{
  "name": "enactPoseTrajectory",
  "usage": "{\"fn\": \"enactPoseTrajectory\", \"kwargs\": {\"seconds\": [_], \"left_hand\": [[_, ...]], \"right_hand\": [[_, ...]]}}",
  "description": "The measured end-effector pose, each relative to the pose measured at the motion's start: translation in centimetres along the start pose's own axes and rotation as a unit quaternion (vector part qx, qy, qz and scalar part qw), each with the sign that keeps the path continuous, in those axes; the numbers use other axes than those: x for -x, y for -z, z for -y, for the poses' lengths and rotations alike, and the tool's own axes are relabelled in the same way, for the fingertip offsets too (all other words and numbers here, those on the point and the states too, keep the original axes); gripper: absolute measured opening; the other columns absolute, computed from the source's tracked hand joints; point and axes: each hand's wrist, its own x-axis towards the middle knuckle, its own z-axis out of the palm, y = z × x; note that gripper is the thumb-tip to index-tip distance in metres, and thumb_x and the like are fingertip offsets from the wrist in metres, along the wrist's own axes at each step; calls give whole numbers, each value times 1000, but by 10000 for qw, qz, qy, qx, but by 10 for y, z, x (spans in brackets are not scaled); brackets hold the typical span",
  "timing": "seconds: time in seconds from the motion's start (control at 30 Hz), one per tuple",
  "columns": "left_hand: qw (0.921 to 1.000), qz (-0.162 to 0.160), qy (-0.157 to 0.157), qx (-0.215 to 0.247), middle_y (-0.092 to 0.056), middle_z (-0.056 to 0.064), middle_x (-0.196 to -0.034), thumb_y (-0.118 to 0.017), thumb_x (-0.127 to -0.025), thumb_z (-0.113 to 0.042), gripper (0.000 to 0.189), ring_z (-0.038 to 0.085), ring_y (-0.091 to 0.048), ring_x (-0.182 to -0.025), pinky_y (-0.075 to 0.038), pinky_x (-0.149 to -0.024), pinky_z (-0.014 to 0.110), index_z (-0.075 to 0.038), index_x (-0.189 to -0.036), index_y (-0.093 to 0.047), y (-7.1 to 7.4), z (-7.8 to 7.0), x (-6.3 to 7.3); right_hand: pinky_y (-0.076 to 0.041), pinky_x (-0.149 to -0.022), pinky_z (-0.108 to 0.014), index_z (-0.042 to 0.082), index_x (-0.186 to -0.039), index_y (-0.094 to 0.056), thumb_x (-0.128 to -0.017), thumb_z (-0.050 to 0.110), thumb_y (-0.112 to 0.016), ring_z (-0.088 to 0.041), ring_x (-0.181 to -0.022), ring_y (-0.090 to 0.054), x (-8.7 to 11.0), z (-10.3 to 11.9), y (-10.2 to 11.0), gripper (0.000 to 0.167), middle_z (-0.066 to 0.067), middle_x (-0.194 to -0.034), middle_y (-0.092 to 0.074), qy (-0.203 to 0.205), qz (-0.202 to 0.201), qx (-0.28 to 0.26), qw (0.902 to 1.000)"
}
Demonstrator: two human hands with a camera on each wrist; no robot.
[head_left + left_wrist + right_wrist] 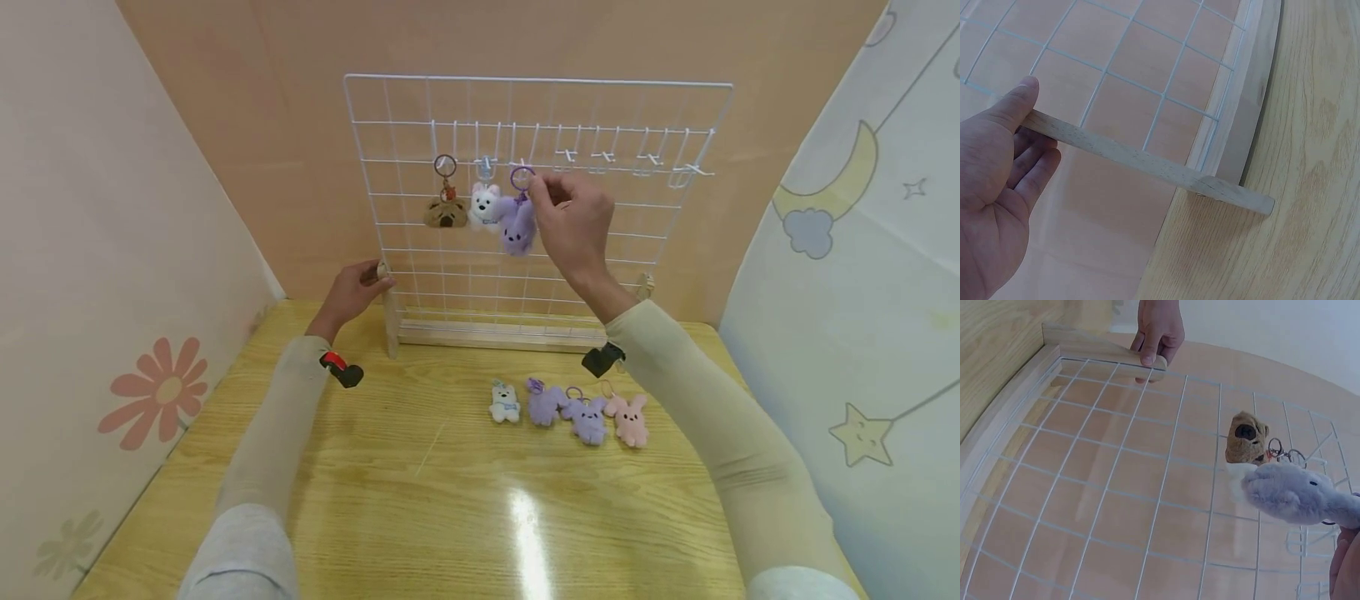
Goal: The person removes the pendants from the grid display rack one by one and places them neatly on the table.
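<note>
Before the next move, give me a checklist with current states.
1. Left grip steadying post: ok, holds its upper end.
2. Right grip on bunny's ring: ok, pinched.
3. Ring seated on hook: cannot tell.
4. Bear and white toy hung: ok.
5. Free hooks to the right: ok, four.
6. Other toys hung: not ok, four lie on the table.

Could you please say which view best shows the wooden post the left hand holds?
The left wrist view: the post runs lengthwise, close up. The head view shows it smaller; right wrist, farther off.
</note>
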Motion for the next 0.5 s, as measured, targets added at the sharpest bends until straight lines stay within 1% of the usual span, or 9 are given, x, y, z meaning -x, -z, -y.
{"fn": "enactPoseTrajectory", "kwargs": {"seconds": [0.2, 0.27, 0.33, 0.5], "left_hand": [[10000, -42, -38, 50, -56, 24, -144, -64, -103, -31, 62, 38, -55, -133, -47, -108, 52, 3, -152, -44, 0, 0, 0], [10000, -54, -50, 62, -56, 24, -144, -64, -104, -31, 62, 39, -55, -133, -47, -108, 53, 4, -151, -44, 0, -1, 0], [9999, -74, -49, 66, -57, 24, -143, -64, -104, -30, 62, 39, -55, -133, -47, -108, 53, 4, -151, -44, 0, -1, 0], [9999, -80, -62, 44, -57, 25, -143, -64, -103, -28, 62, 39, -55, -133, -46, -109, 52, 6, -151, -44, -1, -2, 0]], "right_hand": [[-44, -53, -16, 1, -93, -80, -98, 21, -69, -9, -65, -59, 14, 2, 5, 24, -9, -79, -74, -1, 230, -94, 9997], [-44, -51, -16, 1, -93, -80, -98, 22, -69, -9, -64, -60, 20, 2, 5, 24, -9, -79, -75, 76, 294, -132, 9995], [-45, -52, -17, 1, -93, -81, -98, 21, -69, -10, -64, -60, 25, 1, 6, 24, -9, -79, -75, 165, 350, -184, 9991], [-46, -53, -16, 1, -94, -80, -98, 21, -70, -9, -65, -60, 42, -1, 8, 23, -7, -78, -74, 227, 522, -311, 9979]]}}
